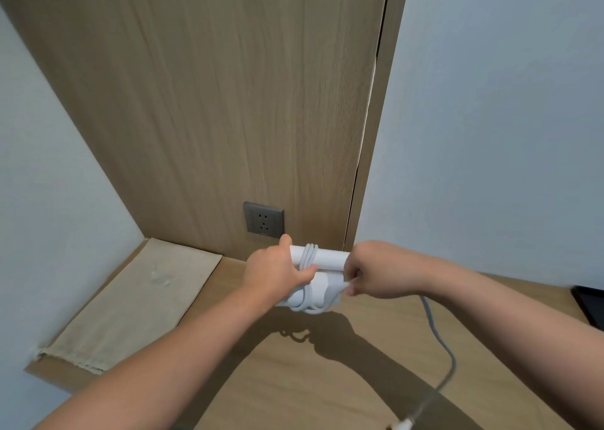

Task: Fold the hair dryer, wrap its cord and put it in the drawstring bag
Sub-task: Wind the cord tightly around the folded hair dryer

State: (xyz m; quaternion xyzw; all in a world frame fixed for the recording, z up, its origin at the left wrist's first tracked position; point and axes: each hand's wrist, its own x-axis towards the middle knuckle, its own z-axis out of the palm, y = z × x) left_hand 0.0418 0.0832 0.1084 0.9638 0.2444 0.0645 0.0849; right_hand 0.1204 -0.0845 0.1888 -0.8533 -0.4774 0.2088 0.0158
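Above the woodgrain desk (376, 328), left hand (276, 272) grips a smooth cylindrical hair dryer (330, 256).

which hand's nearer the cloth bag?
Left. The left hand grips the hair dryer just right of the bag; the right hand pinches the cord at the dryer's other end, farther right.

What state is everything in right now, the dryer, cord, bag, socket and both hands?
Hair dryer: folded, held above the table.
Cord: partly wound round the dryer, rest trailing.
Plug: unplugged, lying on the table.
Drawstring bag: lying flat, dryer not inside.
Socket: nothing plugged in.
Left hand: grips the dryer.
Right hand: pinches the cord.
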